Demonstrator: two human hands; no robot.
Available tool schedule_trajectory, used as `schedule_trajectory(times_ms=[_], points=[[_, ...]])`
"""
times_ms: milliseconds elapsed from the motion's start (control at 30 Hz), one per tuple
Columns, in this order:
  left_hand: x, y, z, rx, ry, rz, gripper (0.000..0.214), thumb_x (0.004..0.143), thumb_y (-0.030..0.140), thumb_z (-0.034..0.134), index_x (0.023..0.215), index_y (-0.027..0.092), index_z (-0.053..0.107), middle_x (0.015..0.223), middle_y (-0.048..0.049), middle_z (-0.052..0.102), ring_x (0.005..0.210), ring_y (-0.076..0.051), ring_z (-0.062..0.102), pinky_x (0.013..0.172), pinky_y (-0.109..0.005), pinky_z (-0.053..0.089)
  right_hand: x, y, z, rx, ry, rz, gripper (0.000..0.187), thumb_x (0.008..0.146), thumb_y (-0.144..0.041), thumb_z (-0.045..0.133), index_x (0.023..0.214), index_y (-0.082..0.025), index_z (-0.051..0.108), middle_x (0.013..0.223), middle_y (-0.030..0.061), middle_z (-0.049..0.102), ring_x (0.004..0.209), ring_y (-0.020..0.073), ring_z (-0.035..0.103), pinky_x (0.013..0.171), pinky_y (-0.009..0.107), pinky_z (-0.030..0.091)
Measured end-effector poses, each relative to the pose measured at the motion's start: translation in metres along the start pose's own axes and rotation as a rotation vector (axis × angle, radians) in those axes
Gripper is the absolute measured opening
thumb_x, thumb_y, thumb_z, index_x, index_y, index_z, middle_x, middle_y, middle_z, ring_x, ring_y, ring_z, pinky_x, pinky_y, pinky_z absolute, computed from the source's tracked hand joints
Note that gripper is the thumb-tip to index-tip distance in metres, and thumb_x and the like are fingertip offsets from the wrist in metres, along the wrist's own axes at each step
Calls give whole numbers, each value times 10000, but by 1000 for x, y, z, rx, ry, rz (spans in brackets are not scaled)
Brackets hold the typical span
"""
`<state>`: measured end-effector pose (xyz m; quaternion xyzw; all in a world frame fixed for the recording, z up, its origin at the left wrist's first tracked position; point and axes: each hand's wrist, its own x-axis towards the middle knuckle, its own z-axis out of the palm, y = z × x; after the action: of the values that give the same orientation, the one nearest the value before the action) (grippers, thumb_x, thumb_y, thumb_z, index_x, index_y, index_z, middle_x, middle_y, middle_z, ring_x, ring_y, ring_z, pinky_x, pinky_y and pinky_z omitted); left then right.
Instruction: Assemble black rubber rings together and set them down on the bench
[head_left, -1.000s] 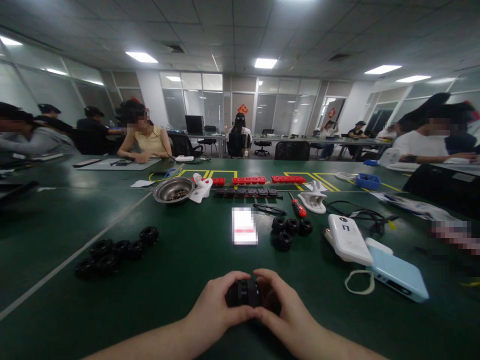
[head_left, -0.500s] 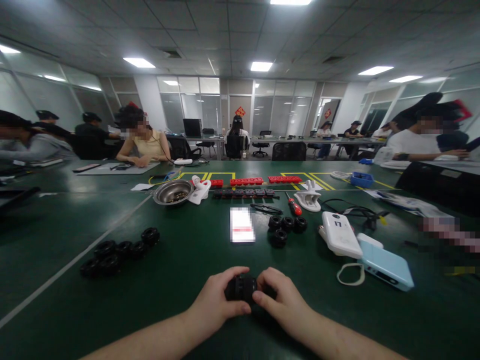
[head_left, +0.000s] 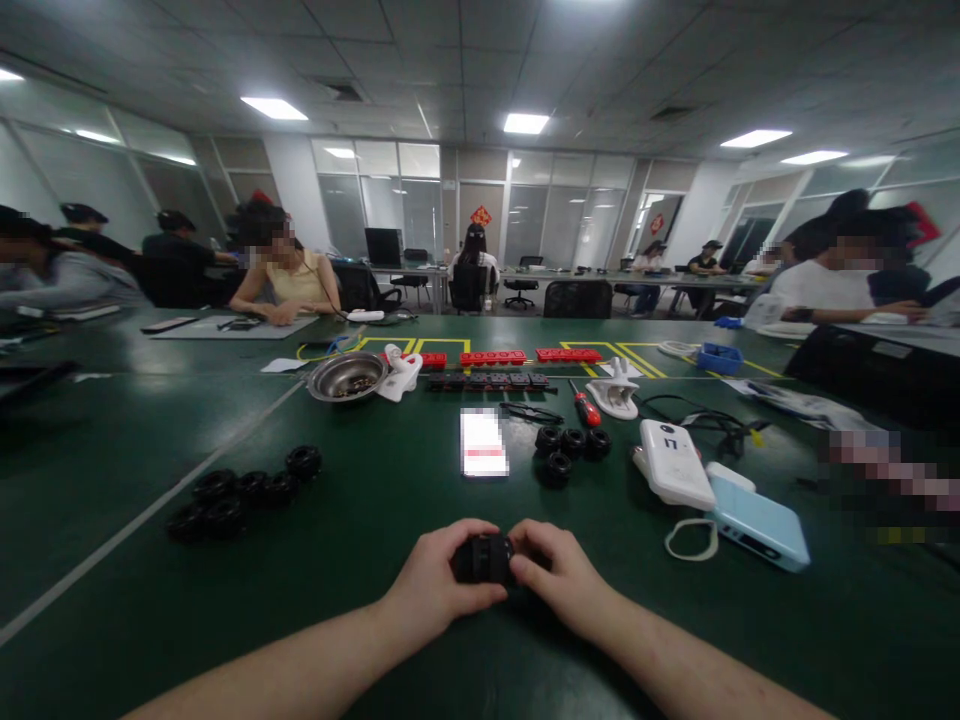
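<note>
A small black rubber wheel (head_left: pixel 484 558) is gripped between both my hands just above the green table (head_left: pixel 360 560). My left hand (head_left: pixel 439 585) wraps it from the left with thumb and fingers closed. From the right, my right hand (head_left: pixel 562 580) pinches the same wheel. Several more black wheels (head_left: pixel 240 492) lie in a loose row to the left. Another small cluster of black wheels (head_left: pixel 570 448) sits ahead on the right, beyond my hands.
A white card (head_left: pixel 484 442) lies ahead. Further back are a metal bowl (head_left: pixel 347 377), red and black part strips (head_left: pixel 495 358), a red-handled screwdriver (head_left: pixel 586 405), a white device (head_left: pixel 673 462) and a light blue box (head_left: pixel 757 520). Other people sit around the tables.
My hands have stayed closed on the wheel, shifting slightly as they work it. The view has tilted a little, so the table things sit higher in the picture.
</note>
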<state>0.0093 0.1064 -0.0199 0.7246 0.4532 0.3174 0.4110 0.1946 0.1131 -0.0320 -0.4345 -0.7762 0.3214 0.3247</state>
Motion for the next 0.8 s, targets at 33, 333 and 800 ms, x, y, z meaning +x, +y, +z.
schedule_trajectory(times_ms=[33,333,800], points=[[0,0,0,12,-7,0,439,568,258,705,980,195,570,957,-40,623,882,-207,560,802,-326,420,0,0,0,-22,-2,30,273,754,-428,501,711,-163,547,610,-13,520,606,143,477,581,267,371],[4,-10,-1,-227,-78,-20,392,668,393,608,967,145,563,848,-46,618,762,-188,566,679,-279,439,-10,-11,-2,-2,-16,-100,357,710,-216,597,1052,-203,496,968,55,559,881,185,519,781,337,423],[-5,2,-2,125,-136,38,459,590,346,691,1000,191,554,933,-38,611,837,-204,552,731,-282,408,-8,-7,1,-59,-63,39,344,809,-423,410,616,-163,524,557,-17,507,566,128,475,548,247,350]])
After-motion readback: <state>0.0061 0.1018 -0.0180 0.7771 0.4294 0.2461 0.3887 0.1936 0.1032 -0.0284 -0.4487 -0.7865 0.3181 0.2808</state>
